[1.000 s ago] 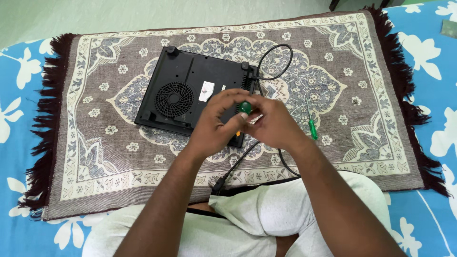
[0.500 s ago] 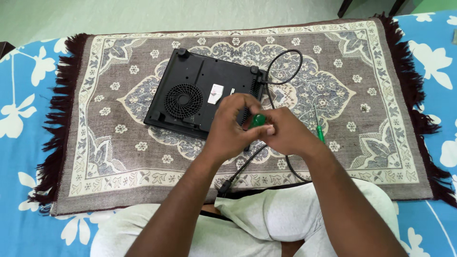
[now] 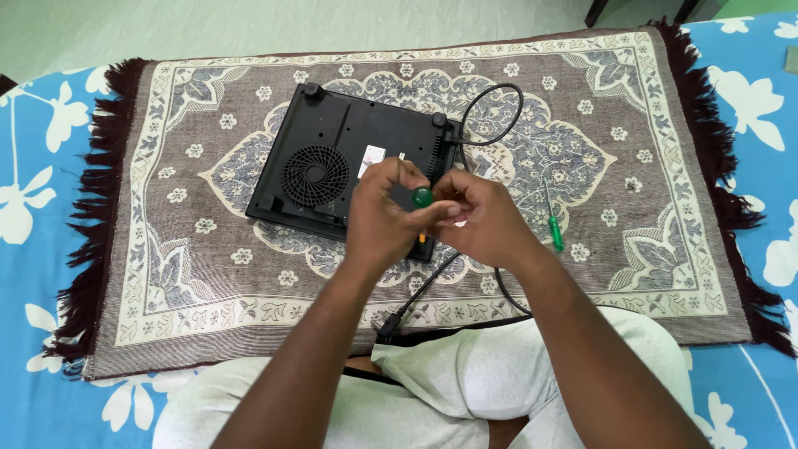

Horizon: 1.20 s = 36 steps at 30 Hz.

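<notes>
Both hands meet over the near right corner of the cooktop, which lies upside down on the rug, its black base and round fan grille facing up. The left hand and right hand are closed together on a screwdriver, of which only the rounded green handle end shows between the fingers, plus a small yellow-orange bit poking out just below the hands. The tool's long axis seems to run from that green cap down and slightly near, toward the cooktop's near edge, though the shaft and tip are hidden by the fingers, so I cannot tell exactly where the tip sits. The left hand wraps the handle from the left; the right pinches in from the right, thumb just beside the cap. Neither hand is clearly nearer; both touch it. A black cord loops from the cooktop's far right corner and runs back near, under the right forearm, toward the lap. A second, thin green screwdriver lies on the rug to the right, apart from the hands, pointing roughly far to near.
</notes>
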Tool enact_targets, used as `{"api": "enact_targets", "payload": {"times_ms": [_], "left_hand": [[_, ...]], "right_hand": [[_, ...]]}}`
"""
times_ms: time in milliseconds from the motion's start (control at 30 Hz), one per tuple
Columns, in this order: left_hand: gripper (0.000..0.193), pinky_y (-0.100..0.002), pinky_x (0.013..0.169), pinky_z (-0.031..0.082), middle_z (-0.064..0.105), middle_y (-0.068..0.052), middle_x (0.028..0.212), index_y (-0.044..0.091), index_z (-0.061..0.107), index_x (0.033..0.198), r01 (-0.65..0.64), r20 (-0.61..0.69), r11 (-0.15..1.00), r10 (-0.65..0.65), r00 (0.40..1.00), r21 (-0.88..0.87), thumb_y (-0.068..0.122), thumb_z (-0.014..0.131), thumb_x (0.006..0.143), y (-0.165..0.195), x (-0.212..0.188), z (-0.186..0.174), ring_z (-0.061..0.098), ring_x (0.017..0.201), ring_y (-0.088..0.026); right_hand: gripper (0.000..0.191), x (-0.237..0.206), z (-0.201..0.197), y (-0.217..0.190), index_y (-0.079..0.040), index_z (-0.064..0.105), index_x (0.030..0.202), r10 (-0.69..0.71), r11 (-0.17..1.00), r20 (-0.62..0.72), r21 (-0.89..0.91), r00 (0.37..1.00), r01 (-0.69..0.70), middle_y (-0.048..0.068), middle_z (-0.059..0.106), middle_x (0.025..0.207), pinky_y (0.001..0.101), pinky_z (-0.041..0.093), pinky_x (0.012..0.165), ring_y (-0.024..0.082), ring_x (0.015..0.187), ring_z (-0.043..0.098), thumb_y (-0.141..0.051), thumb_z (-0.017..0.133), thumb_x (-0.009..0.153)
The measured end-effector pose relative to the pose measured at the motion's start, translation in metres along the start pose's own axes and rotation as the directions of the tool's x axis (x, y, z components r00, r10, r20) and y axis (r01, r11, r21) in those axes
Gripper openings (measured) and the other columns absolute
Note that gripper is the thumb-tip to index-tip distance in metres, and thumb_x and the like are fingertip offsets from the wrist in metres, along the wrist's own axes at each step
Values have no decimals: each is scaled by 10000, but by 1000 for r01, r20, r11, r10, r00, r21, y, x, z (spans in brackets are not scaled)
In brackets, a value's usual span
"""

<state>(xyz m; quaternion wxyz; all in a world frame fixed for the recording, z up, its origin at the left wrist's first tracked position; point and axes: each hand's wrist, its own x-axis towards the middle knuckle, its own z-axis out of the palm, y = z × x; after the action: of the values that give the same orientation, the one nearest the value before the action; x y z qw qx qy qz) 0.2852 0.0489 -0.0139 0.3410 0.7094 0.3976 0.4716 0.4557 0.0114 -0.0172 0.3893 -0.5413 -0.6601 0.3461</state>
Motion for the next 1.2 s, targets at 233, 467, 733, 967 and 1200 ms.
{"api": "enact_targets", "payload": {"times_ms": [233,467,733,967,1200], "left_hand": [[638,-376,721,516,624,-85,820,49,512,792,111,-17,980,-110,994,167,447,977,611,24,-8,17,616,788,-222],[341,-452,1133,425,655,-84,1305,122,692,1293,-192,255,978,207,945,-80,210,597,978,26,-7,-7,559,1293,-269],[321,-402,1064,538,721,-14,1219,196,768,1092,-207,240,978,196,951,22,230,866,789,10,-4,-12,599,1293,-244],[526,-418,788,498,672,-8,915,104,587,865,-162,-56,957,180,982,241,370,990,655,12,-4,5,662,898,-206],[510,-436,896,522,696,-67,1049,71,671,1048,-156,22,984,155,988,85,357,924,709,24,-10,7,644,1060,-272]], "right_hand": [[251,-4,4,6,-35,644,910,-34,989,-31,-146,999,29,64,690,805,319,537,623,125,705,669,-51,822,734],[294,1,-18,22,-52,682,1118,4,997,205,75,979,-20,29,770,964,293,591,782,95,885,724,50,671,842],[275,-1,-14,21,-31,679,1199,33,983,337,162,941,-92,55,744,978,296,558,825,107,921,677,40,606,943],[305,-1,-6,1,-71,701,1109,-11,999,143,-39,990,17,68,738,915,317,563,718,116,818,684,-51,775,814],[310,2,-12,7,-96,715,1102,106,985,237,-161,966,-69,36,754,900,294,576,744,143,796,737,52,579,867]]}}
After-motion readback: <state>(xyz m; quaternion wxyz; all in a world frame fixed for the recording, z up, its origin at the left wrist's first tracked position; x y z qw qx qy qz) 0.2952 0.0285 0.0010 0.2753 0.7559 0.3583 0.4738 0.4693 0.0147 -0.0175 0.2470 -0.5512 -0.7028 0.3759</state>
